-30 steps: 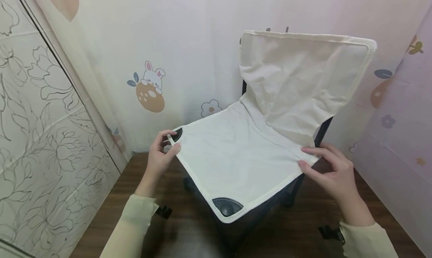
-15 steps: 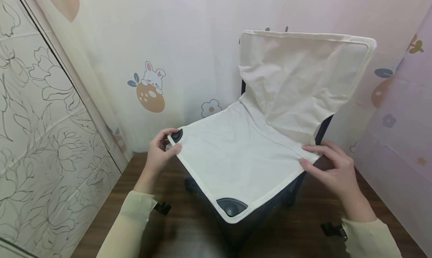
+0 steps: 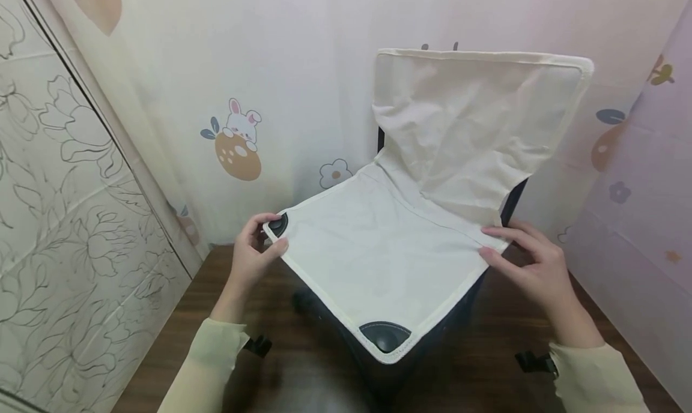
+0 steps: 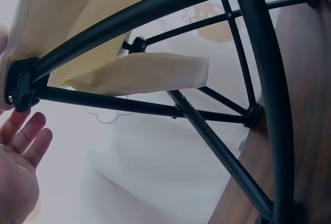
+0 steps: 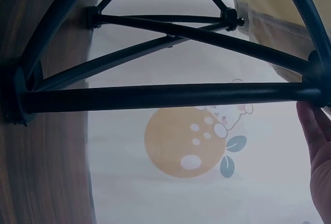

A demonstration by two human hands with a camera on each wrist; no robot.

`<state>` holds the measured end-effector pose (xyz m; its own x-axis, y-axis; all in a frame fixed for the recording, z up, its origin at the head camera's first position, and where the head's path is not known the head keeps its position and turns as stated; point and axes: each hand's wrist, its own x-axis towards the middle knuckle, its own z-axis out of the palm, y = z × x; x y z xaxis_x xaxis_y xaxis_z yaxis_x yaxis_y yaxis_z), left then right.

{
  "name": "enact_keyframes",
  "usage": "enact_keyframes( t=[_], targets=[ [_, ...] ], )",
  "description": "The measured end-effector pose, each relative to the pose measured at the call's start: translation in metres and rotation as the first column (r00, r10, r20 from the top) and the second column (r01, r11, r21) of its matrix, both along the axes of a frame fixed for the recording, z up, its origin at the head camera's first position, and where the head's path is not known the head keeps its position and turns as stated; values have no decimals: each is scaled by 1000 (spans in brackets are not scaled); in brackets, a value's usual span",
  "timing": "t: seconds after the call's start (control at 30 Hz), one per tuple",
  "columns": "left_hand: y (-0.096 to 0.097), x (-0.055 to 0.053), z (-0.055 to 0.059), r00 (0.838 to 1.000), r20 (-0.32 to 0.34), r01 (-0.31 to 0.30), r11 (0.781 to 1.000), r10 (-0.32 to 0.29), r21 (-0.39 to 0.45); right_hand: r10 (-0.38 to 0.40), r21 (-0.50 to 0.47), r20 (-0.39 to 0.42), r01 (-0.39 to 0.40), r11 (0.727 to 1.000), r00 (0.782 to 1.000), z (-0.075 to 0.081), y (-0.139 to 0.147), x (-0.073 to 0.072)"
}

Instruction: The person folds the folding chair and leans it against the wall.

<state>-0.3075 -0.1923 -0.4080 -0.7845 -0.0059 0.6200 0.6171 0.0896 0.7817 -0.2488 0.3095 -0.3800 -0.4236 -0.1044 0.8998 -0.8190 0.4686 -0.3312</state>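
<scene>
A folding chair with cream fabric and a dark tubular frame stands in the middle of the head view, its backrest at the back right. My left hand grips the seat's left corner, thumb at the edge and index finger by the black corner patch. My right hand holds the seat's right side beside the backrest, with thumb and index finger on top. Another black corner patch marks the front corner. In the right wrist view, fingers touch a frame joint from below.
The chair stands on a dark wood-grain surface. Behind it hangs a pale curtain with cartoon prints. A panel with line-drawn flowers rises at the left, and a pinkish curtain at the right.
The chair has turned slightly: its front corner has shifted to the right and its backrest a little to the left. Both hands keep their hold on the seat edges.
</scene>
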Motion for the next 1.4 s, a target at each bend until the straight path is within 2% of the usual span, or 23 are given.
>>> enact_keyframes(
  t=[0.13, 0.3, 0.53, 0.73, 1.0, 1.23, 1.4],
  targets=[
    [2, 6, -1, 1000, 2, -7, 1000, 7, -3, -13, -3, 19, 13, 1000, 1000, 1, 2, -2],
    [4, 13, -3, 1000, -8, 4, 1000, -4, 31, -32, -4, 37, 32, 999, 999, 0, 3, -5],
    [6, 18, -7, 999, -26, 27, 997, -25, 69, -68, 8, 45, 67, 998, 997, -2, 5, -8],
    [6, 20, -11, 999, -41, 16, 999, -15, 44, -89, -1, 105, 90, 996, 991, -9, 9, -15],
    [5, 20, -10, 999, -30, 41, 997, -39, 70, -132, 19, 187, 130, 991, 973, -16, 19, -25],
    [5, 21, -8, 999, -27, 45, 997, -44, 68, -145, 8, 170, 146, 989, 975, -18, 18, -29],
    [6, 24, -9, 998, -32, 51, 995, -48, 87, -147, 0, 205, 150, 989, 968, -17, 17, -31]
  ],
)
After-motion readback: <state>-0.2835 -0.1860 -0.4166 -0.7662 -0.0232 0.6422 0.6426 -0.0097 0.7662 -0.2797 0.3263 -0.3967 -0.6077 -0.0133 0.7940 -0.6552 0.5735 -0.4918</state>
